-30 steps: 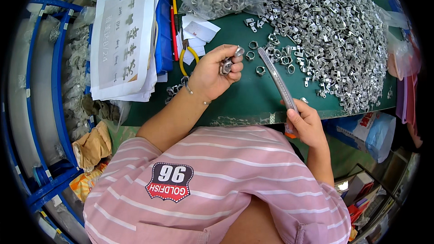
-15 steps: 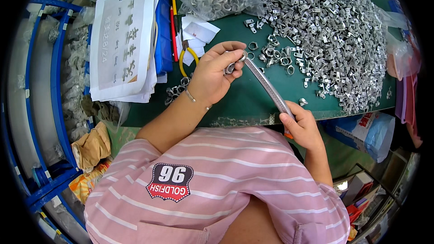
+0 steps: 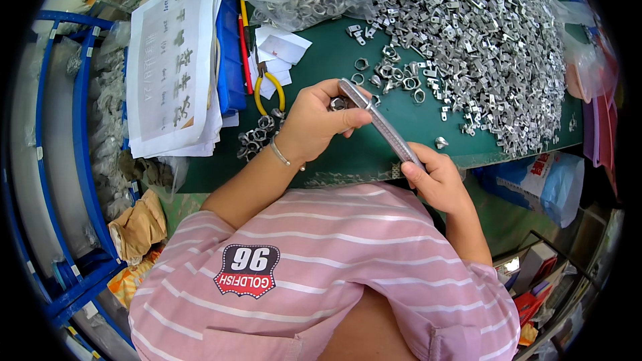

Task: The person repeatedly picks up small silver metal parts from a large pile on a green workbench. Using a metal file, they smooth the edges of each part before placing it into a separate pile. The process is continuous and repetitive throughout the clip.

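My right hand (image 3: 438, 177) is closed around the lower end of a long, slim silver rod (image 3: 391, 135) with fine scale marks, which slants up to the left. My left hand (image 3: 317, 124), with a bracelet at the wrist, is closed near the rod's upper end. A small metal ring (image 3: 368, 103) appears to sit around the rod at my left thumb. More metal rings (image 3: 338, 103) show inside the curled left fingers; part of them is hidden. Loose metal rings (image 3: 409, 83) lie on the green table beyond the rod, and another cluster of rings (image 3: 254, 140) lies beside my left wrist.
A large heap of small metal brackets (image 3: 481, 47) covers the table's right side. At the back is a clear bag of rings (image 3: 301, 3). Yellow-handled pliers (image 3: 271, 93), a red pen (image 3: 244, 53), a blue tray (image 3: 231, 60) and printed sheets (image 3: 167, 73) stand left.
The rod's tip now pokes up past my left fingers, where before it ended at them. My left thumb has moved lower, and the ring sits farther down from the tip.
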`<act>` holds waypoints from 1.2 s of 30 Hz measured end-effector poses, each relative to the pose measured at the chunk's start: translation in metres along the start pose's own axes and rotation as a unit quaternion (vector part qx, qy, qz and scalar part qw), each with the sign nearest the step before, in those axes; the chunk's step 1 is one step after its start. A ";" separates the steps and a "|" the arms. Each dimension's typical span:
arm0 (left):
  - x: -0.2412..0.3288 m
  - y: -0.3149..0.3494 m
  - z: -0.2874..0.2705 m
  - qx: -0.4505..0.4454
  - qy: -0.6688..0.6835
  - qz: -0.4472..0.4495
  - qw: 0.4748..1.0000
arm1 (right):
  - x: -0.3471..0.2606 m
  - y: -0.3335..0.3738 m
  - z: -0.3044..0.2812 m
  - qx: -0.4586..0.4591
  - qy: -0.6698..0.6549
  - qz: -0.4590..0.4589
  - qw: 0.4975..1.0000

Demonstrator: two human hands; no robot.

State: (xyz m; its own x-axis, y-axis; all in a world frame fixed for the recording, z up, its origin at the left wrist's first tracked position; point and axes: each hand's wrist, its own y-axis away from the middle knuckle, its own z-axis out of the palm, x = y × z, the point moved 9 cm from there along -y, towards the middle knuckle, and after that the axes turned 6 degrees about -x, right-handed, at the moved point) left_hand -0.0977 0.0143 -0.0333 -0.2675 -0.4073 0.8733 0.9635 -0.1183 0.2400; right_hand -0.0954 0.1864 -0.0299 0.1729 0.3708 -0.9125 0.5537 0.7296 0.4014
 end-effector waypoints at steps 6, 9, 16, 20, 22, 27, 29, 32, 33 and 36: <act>0.002 0.000 0.005 -0.054 0.038 0.010 0.998 | 0.002 0.000 0.008 -0.035 -0.079 -0.038 0.996; 0.003 0.000 0.005 -0.059 0.003 0.003 0.998 | 0.002 0.001 0.009 -0.048 -0.069 -0.027 0.996; 0.008 0.004 0.005 -0.049 -0.084 -0.001 0.995 | -0.003 0.000 0.005 -0.021 -0.011 -0.007 1.000; 0.003 0.005 0.006 -0.043 -0.079 -0.012 0.996 | -0.001 0.001 0.005 -0.018 0.000 -0.007 1.000; 0.000 0.004 0.004 -0.034 -0.066 -0.002 0.997 | 0.000 0.002 0.006 -0.014 -0.008 -0.016 1.000; 0.010 -0.007 -0.014 -0.044 0.207 0.079 0.974 | 0.011 0.005 0.003 -0.032 -0.091 0.020 0.995; 0.027 -0.012 -0.029 -0.089 0.354 0.114 0.924 | 0.024 0.010 -0.005 -0.015 -0.139 0.040 0.989; 0.021 -0.013 -0.030 -0.012 0.390 0.036 0.920 | 0.032 0.015 -0.008 0.007 -0.163 0.039 0.986; 0.020 -0.014 -0.029 -0.050 0.434 0.037 0.899 | 0.030 0.014 -0.007 0.006 -0.160 0.035 0.986; 0.020 -0.013 -0.027 -0.019 0.445 0.042 0.894 | 0.028 0.014 -0.007 0.005 -0.155 0.036 0.987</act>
State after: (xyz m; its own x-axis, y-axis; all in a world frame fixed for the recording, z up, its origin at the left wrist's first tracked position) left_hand -0.1160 -0.0168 -0.0304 -0.1082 -0.9739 0.1993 0.9843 -0.0768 0.1592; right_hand -0.0886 0.2106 -0.0490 0.4529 0.2263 -0.8624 0.5388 0.7012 0.4669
